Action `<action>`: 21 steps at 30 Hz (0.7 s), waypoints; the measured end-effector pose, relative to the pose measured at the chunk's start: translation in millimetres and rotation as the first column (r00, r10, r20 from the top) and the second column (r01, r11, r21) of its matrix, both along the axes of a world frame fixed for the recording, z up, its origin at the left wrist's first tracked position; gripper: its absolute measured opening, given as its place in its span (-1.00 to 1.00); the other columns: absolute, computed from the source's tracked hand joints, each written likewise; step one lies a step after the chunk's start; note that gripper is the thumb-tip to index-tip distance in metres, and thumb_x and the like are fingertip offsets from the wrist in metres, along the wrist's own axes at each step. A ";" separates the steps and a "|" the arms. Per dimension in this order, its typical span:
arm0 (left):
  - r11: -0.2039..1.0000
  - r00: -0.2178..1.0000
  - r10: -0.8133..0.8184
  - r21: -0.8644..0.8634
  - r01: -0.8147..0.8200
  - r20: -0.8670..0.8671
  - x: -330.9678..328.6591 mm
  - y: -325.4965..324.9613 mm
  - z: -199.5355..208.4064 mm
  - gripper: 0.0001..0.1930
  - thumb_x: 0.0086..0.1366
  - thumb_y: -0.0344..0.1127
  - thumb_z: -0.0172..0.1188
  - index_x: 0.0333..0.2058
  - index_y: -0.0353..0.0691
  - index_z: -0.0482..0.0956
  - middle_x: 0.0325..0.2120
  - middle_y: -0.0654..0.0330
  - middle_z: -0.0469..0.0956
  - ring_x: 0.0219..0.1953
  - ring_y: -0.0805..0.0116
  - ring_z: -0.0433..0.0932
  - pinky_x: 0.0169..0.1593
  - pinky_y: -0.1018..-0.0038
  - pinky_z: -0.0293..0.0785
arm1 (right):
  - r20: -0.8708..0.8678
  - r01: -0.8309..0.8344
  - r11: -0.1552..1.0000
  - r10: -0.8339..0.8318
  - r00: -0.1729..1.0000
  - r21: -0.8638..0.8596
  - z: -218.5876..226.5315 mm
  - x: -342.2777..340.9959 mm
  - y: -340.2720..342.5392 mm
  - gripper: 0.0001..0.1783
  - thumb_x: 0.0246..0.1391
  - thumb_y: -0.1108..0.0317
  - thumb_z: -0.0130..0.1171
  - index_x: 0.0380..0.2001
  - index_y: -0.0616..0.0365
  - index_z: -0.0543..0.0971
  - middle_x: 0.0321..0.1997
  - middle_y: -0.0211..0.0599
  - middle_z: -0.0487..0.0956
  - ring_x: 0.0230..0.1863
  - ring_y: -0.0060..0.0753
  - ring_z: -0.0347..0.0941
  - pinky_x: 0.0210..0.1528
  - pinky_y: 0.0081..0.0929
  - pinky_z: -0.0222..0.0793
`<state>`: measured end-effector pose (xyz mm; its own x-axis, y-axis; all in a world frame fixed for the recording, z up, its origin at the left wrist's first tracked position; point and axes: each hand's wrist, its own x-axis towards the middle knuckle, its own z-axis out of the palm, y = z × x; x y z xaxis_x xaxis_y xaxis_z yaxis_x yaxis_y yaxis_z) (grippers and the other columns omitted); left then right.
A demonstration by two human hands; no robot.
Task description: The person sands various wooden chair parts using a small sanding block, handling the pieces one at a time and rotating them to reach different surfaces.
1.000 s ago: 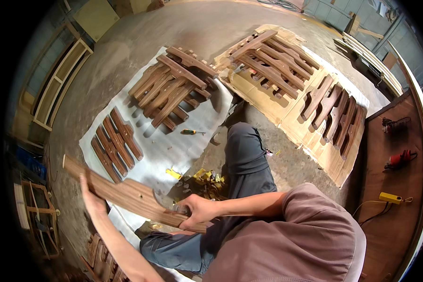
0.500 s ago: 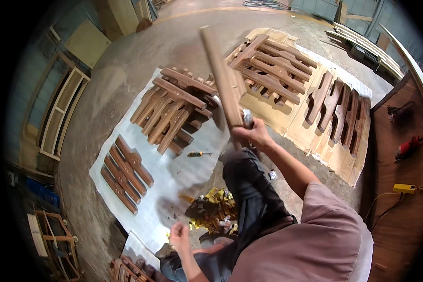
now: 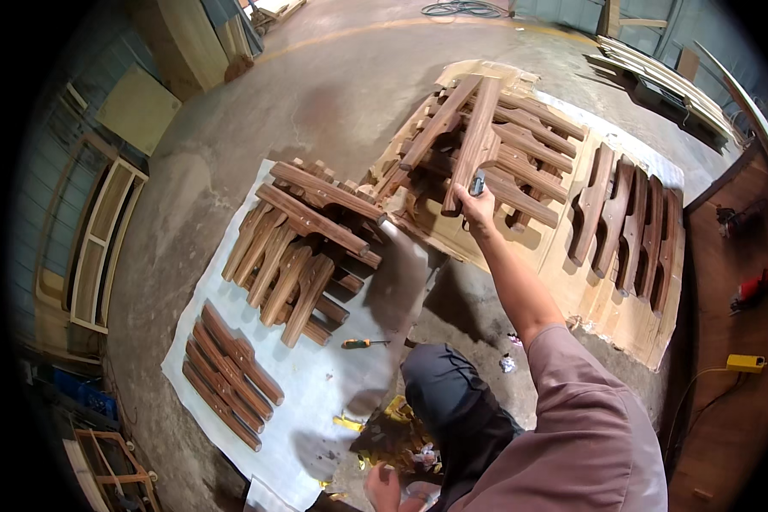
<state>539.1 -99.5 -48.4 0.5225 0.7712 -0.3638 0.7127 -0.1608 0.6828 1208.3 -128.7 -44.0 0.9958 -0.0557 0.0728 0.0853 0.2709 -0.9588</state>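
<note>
Two bare hands in play, and all eyes go to the right hand [image 3: 476, 203], out at the end of a long, straight arm, gripping the near end of a brown wooden piece [image 3: 472, 149]! Fingers wrapped firmly about it, and a small grey-blue item [image 3: 478, 182] shows at the thumb side; what that is, I can't make out. And where's the wood? Right over the stack on the cardboard [image 3: 520, 154], its far end pointing away from the person, just beside another crosswise piece [image 3: 441, 125] lying at a slant. Touching the pile or hanging above it? From this side I can't tell.

Down low, the left hand [image 3: 382, 488] sits near the bent knee [image 3: 444, 375], fingers curled, next to a heap of yellow and brown scraps [image 3: 391, 439]; whether it pinches anything, I can't say.

Look across the floor! Five matching pieces [image 3: 627, 226] line up on the cardboard sheet [image 3: 631, 331], to the right of the pile. Over on the white sheet [image 3: 303, 397], a second stack [image 3: 294, 247] rises in crossed layers, a short row of dark pieces [image 3: 230, 375] lies nearer the person, and a screwdriver [image 3: 358, 344] rests between that stack and the knee. Far right, a yellow box [image 3: 745, 363] and a red tool [image 3: 753, 287] against the brown panel [image 3: 721, 410].
</note>
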 end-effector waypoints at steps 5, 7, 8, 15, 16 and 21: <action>0.999 0.976 -0.030 -0.047 0.020 -0.214 -1.2 7.7 -5.5 -0.70 0.20 -0.39 0.19 -0.07 -0.27 0.55 -0.29 0.05 0.62 -0.27 0.25 0.61 -0.19 0.39 0.51 | -0.082 0.028 1.000 -0.029 0.996 -0.008 -18.8 48.1 29.7 -0.77 0.00 0.35 0.39 -0.31 0.20 0.60 -0.45 -0.48 0.58 -0.49 -0.63 0.42 -0.41 -0.55 0.37; 0.996 0.963 -0.054 -0.078 0.034 -0.264 -0.2 8.7 -15.8 -0.69 0.24 -0.35 0.16 -0.04 -0.27 0.54 -0.23 0.01 0.61 -0.21 0.18 0.60 -0.12 0.36 0.50 | -0.098 0.060 0.994 -0.069 0.993 -0.091 -31.0 69.1 36.1 -0.70 0.00 0.34 0.40 -0.21 0.23 0.62 -0.34 -0.42 0.63 -0.39 -0.60 0.48 -0.30 -0.55 0.43; 0.995 0.955 -0.069 -0.089 0.045 -0.290 -0.4 8.8 -20.8 -0.68 0.26 -0.34 0.15 -0.02 -0.26 0.54 -0.20 -0.01 0.61 -0.18 0.15 0.59 -0.09 0.34 0.49 | -0.083 0.086 0.990 -0.095 0.992 -0.108 -36.9 77.7 38.6 -0.69 -0.01 0.33 0.40 -0.20 0.23 0.62 -0.33 -0.41 0.64 -0.38 -0.60 0.49 -0.29 -0.54 0.43; 0.984 0.934 -0.069 -0.179 0.006 -0.351 4.2 7.7 -11.0 -0.65 0.29 -0.30 0.13 0.03 -0.22 0.54 -0.11 -0.07 0.59 -0.08 0.02 0.58 -0.01 0.27 0.48 | -0.088 0.178 0.943 -0.210 0.974 -0.281 -58.9 95.2 78.1 -0.62 -0.01 0.28 0.41 -0.15 0.26 0.62 -0.29 -0.33 0.67 -0.29 -0.57 0.53 -0.18 -0.51 0.44; 0.982 0.932 -0.069 -0.189 0.000 -0.356 3.6 7.3 -7.1 -0.65 0.28 -0.30 0.14 0.03 -0.21 0.54 -0.11 -0.06 0.59 -0.09 0.02 0.58 -0.01 0.27 0.48 | -0.118 0.166 0.939 -0.210 0.971 -0.302 -60.1 98.1 82.5 -0.63 -0.01 0.28 0.41 -0.16 0.25 0.63 -0.30 -0.34 0.67 -0.29 -0.57 0.52 -0.19 -0.51 0.44; 0.976 0.937 -0.103 -0.215 0.031 -0.333 25.5 6.9 -5.1 -0.66 0.18 -0.37 0.21 -0.04 -0.25 0.56 -0.25 0.02 0.62 -0.23 0.18 0.61 -0.16 0.35 0.52 | -0.118 0.120 0.906 -0.182 0.976 -0.405 -60.0 119.0 37.2 -0.76 0.08 0.24 0.26 -0.48 0.21 0.61 -0.61 -0.41 0.55 -0.67 -0.56 0.39 -0.61 -0.51 0.30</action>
<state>564.6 -92.6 -53.5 0.3872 0.6291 -0.6740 0.9001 -0.0995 0.4243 1327.3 -91.5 -104.0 0.9785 -0.2043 -0.0289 -0.0574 -0.1353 -0.9891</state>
